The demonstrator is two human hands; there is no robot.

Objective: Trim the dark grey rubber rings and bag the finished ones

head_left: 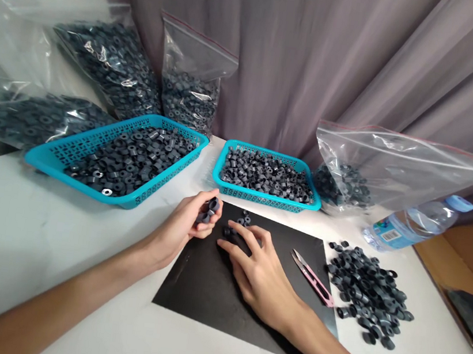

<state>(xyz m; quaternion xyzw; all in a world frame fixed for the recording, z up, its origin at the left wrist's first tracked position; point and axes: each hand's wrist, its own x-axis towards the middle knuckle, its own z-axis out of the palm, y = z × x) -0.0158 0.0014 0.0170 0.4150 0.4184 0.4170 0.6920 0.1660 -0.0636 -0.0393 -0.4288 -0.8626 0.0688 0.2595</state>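
My left hand (189, 223) is closed around a few small dark grey plastic rings (214, 205), held above the mat's left edge. My right hand (255, 261) hovers low over the black mat (200, 288), its fingers curved and apart. Between its thumb and index fingertip is a black ring (226, 231); whether they touch it, I cannot tell. Just beyond, several grey rings (246, 219) lie in a small cluster on the mat. Pink-handled thread snips (316, 283) rest on the mat's right side, blades pointing away.
Two blue baskets (171, 171) (266, 196) full of rings stand behind the hands. Zip bags (107, 61) (193, 90) of rings stand at the back left, another bag (344, 182) at right. A loose ring pile (367, 293) and a water bottle (417, 224) are on the right.
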